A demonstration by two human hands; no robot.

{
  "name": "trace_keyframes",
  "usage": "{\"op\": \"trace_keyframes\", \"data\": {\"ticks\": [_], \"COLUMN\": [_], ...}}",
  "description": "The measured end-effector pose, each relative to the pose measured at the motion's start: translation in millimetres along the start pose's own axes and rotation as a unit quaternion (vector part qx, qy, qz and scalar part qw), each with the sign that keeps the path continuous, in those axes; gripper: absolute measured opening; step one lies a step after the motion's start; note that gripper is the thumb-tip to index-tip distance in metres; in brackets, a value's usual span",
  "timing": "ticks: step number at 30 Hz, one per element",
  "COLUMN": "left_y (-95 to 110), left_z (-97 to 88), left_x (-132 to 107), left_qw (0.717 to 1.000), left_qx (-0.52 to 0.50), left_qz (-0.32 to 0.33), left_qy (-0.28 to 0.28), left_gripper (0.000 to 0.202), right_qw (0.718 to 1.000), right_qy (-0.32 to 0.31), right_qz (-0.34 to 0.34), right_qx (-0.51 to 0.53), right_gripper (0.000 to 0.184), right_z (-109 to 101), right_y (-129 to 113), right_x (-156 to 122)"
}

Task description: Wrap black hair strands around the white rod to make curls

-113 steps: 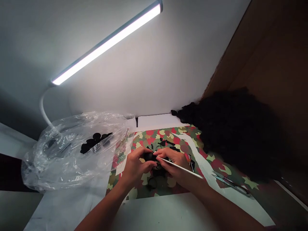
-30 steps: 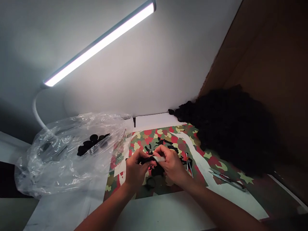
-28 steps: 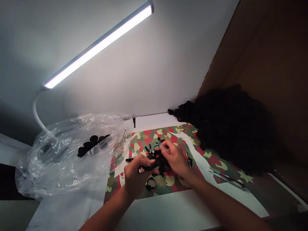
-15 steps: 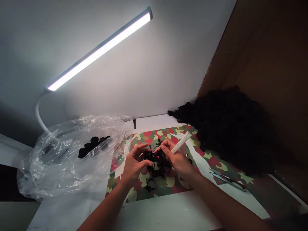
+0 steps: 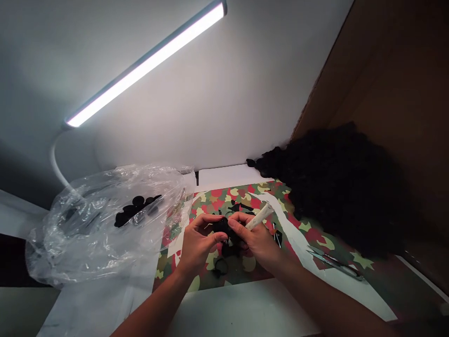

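My left hand (image 5: pixel 197 241) pinches a small black bundle (image 5: pixel 220 227) between thumb and fingers; its exact kind is too dark to make out. Close against it, my right hand (image 5: pixel 257 241) is closed around a whitish stick-like handle (image 5: pixel 260 216), which slants up to the right. The handle's working end is hidden by my fingers and the black bundle. Below the hands, a black loop (image 5: pixel 220 267) lies on the camouflage-patterned sheet (image 5: pixel 245 278). More black scraps (image 5: pixel 242 207) rest on the sheet beyond my hands.
Scissors (image 5: pixel 335 264) lie at the right. A large heap of black pieces (image 5: pixel 343 192) leans by a cardboard wall (image 5: pixel 396 79). At the left, a clear plastic bag (image 5: pixel 84 252) holds several round black pieces (image 5: pixel 131 210). A lit tube lamp (image 5: pixel 147 65) hangs above.
My hands have come closer together at the black bundle. The white handle has tipped lower, and my right fingers now press near the left fingertips. The view has shifted slightly.
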State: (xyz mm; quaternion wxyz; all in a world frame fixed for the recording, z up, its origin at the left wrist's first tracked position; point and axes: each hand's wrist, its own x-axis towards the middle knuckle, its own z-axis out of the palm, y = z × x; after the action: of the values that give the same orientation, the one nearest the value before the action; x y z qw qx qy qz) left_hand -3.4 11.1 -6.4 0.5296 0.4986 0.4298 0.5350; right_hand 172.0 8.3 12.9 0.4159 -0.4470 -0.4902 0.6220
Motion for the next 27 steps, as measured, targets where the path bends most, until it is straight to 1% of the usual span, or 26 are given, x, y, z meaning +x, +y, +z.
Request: {"op": "trace_keyframes", "data": {"ticks": [4,8,10,12,15,17,18,20,23,25,27], "left_y": [2,4,4,3,0,-1,0,1,3,3,3], "left_z": [2.4,2.8,2.2,1.4,0.0,-0.8,-1.0,-1.3,-2.8,-5.1,-7.8], "left_x": [0,-1,-2,-3,-4,-3,-3,-2,-2,-1,0], "left_qw": [0.999,0.997,0.994,0.992,0.989,0.989,0.99,0.992,0.996,0.998,0.999], "left_qx": [-0.039,-0.033,-0.017,0.004,0.048,0.073,0.082,0.091,0.081,0.062,0.042], "left_qz": [0.01,0.075,0.109,0.13,0.136,0.126,0.116,0.086,0.029,-0.002,-0.027], "left_qy": [0.004,0.004,0.004,0.006,0.011,0.008,0.006,0.001,-0.008,-0.013,-0.023], "left_gripper": [0.031,0.027,0.023,0.018,0.011,0.011,0.011,0.011,0.012,0.013,0.016], "right_qw": [0.997,0.992,0.989,0.988,0.992,0.997,0.999,0.999,0.986,0.98,0.982], "right_qy": [-0.016,-0.011,-0.01,-0.016,-0.035,-0.028,-0.016,0.015,0.077,0.116,0.126], "right_qz": [0.038,0.068,0.071,0.062,0.051,0.046,0.033,-0.02,-0.105,-0.118,-0.113], "right_qx": [0.062,0.107,0.129,0.142,0.11,0.06,0.032,-0.025,-0.1,-0.111,-0.088], "right_gripper": [0.041,0.044,0.044,0.044,0.042,0.043,0.046,0.052,0.049,0.044,0.037], "right_z": [-1,0,1,0,-3,-5,-5,-7,-11,-17,-23], "right_y": [-1,-1,-1,0,2,4,4,4,1,-2,-5], "right_x": [-2,-2,-2,-2,-2,-2,-2,-2,0,1,2]}}
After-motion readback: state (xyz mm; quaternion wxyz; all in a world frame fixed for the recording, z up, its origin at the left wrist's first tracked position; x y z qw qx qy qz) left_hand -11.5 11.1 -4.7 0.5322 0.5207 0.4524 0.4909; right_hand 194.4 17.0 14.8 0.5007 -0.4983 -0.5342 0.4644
